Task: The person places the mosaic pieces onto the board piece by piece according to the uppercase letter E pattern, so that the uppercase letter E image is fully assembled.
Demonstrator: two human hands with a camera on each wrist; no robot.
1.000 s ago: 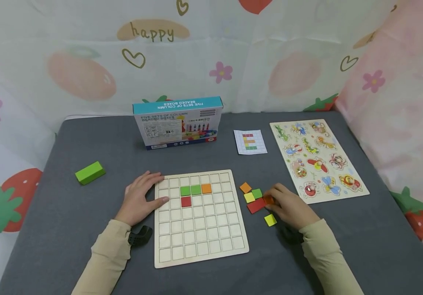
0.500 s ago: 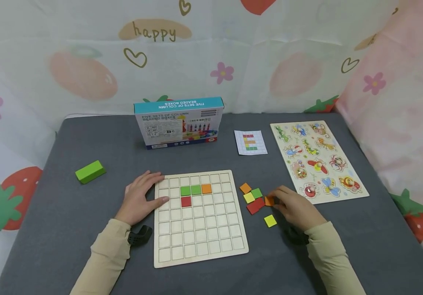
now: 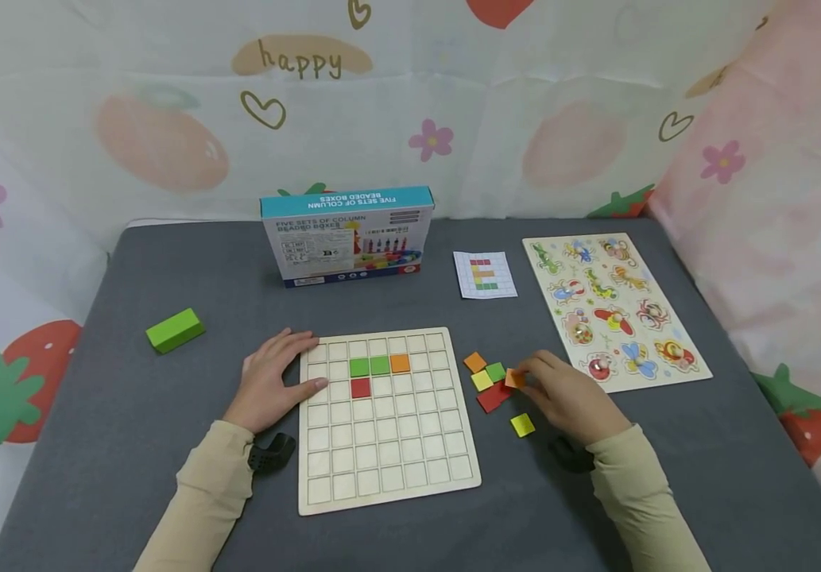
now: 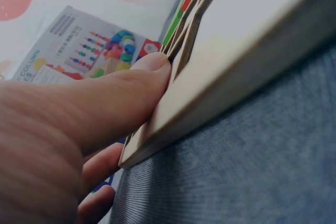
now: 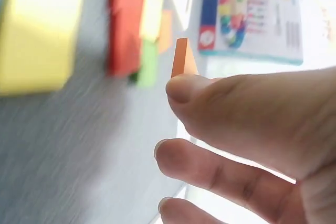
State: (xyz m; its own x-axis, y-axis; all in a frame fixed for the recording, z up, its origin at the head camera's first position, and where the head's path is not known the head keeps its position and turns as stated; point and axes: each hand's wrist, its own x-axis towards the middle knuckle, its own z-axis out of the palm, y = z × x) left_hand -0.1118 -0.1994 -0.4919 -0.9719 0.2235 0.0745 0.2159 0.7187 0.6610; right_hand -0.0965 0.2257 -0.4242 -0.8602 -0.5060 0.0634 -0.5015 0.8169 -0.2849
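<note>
My right hand (image 3: 567, 397) pinches an orange square tile (image 3: 514, 378) between thumb and fingers; the right wrist view shows one end of the tile (image 5: 182, 59) past the thumb. Just left of it lie red tiles (image 3: 493, 397), a green tile (image 3: 495, 372), a yellow tile (image 3: 482, 380) and another orange tile (image 3: 474, 361). A separate yellow tile (image 3: 522, 425) is nearer the front. My left hand (image 3: 270, 383) rests at the left edge of the wooden grid board (image 3: 389, 461), thumb on its rim. Two green tiles (image 3: 369, 365), an orange one (image 3: 400, 363) and a red one (image 3: 360, 388) sit in the board's cells.
Behind the board stands a printed box (image 3: 349, 238). To its right lie a pattern card (image 3: 485, 275) and an insect picture board (image 3: 613, 310). A green block (image 3: 175, 330) is on the left of the dark grey tablecloth (image 3: 95, 445).
My right hand has picked up the orange tile from beside the red tiles and moved slightly left with it. The left hand has stayed at the board's edge.
</note>
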